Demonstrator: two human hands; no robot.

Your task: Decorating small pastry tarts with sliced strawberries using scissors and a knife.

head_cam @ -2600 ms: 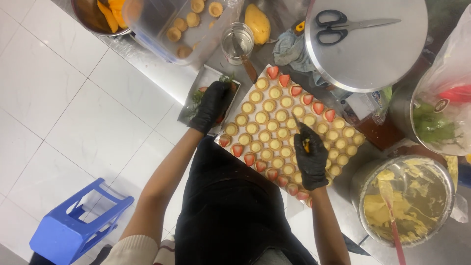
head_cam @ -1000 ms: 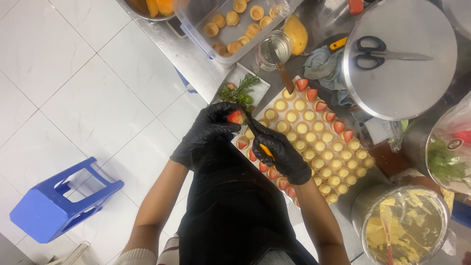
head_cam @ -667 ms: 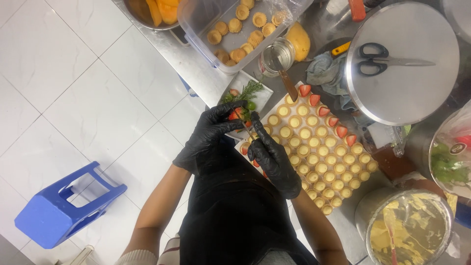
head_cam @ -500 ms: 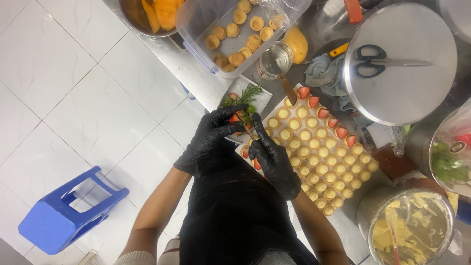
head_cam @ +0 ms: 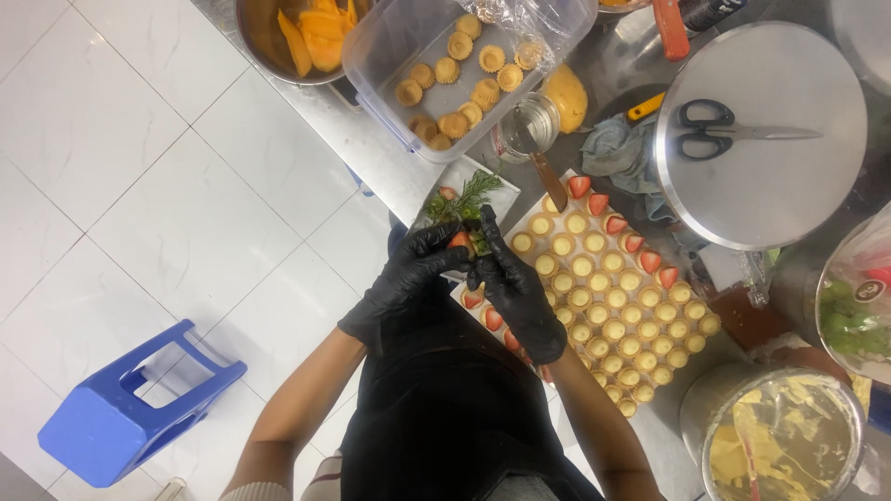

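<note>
Both my hands wear black gloves. My left hand (head_cam: 408,283) pinches a red strawberry (head_cam: 461,240) by its green top over the near corner of a small white plate (head_cam: 501,192) of green herb sprigs. My right hand (head_cam: 515,288) is closed against the same strawberry from the right; any tool in it is hidden. Just to the right lies a tray of many small yellow tart shells (head_cam: 608,301), with strawberry halves along its far and near edges.
A clear tub of tart shells (head_cam: 459,65) and a metal bowl of orange fruit slices (head_cam: 292,42) stand at the back. A big steel lid with scissors (head_cam: 761,134) is at the right, a bowl of yellow cream (head_cam: 775,441) at lower right. A blue stool (head_cam: 135,408) stands on the floor.
My left hand picked a strawberry off the small plate. My right hand left the tray and joined it, and both hands drifted toward the plate.
</note>
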